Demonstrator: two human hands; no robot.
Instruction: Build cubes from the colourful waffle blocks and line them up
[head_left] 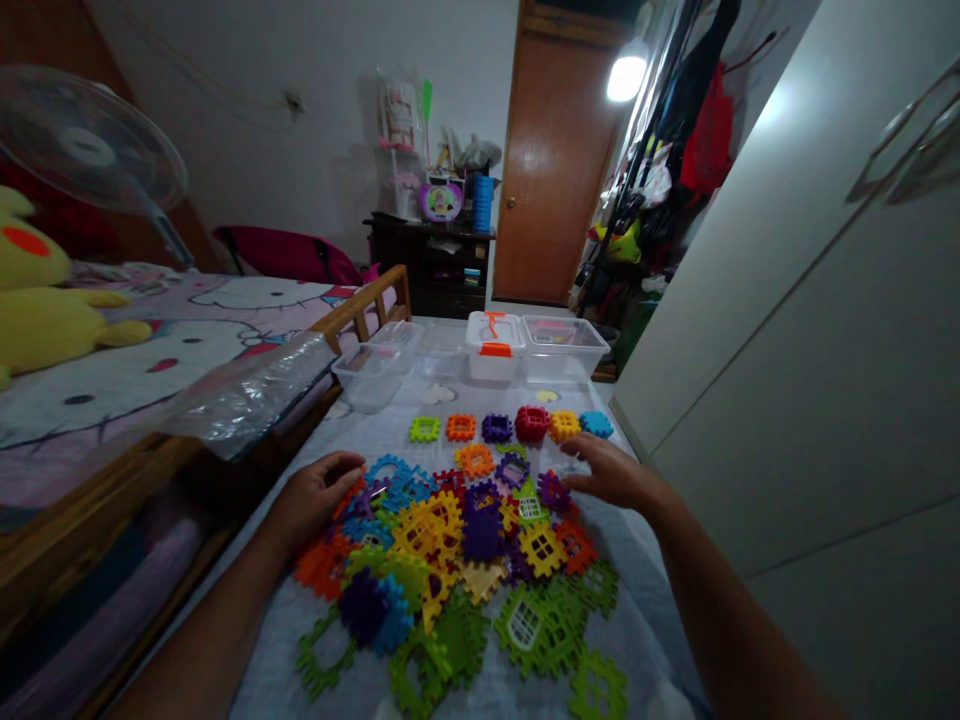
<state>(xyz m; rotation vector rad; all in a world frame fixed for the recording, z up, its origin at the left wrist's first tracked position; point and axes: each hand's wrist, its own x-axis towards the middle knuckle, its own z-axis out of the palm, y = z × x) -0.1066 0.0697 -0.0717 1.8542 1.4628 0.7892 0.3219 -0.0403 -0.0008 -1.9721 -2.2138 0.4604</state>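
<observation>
Left grip (319, 492) curled, hold unclear, right grip (613, 472) spread empty, toothed pieces (482, 535) on bluish cloth (641, 610), wooden door (551, 160)

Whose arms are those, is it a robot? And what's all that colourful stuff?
No robot here: these are a person's bare hands, the left hand and right hand. A camera on the person's head takes this picture, looking forward and down. On the bluish cloth lies a pile of colourful toothed pieces. Behind it sit a row of pieces and some clear boxes. The left hand is at the pile's edge, the right beside a purple piece. I can't tell whether either grips anything.
</observation>
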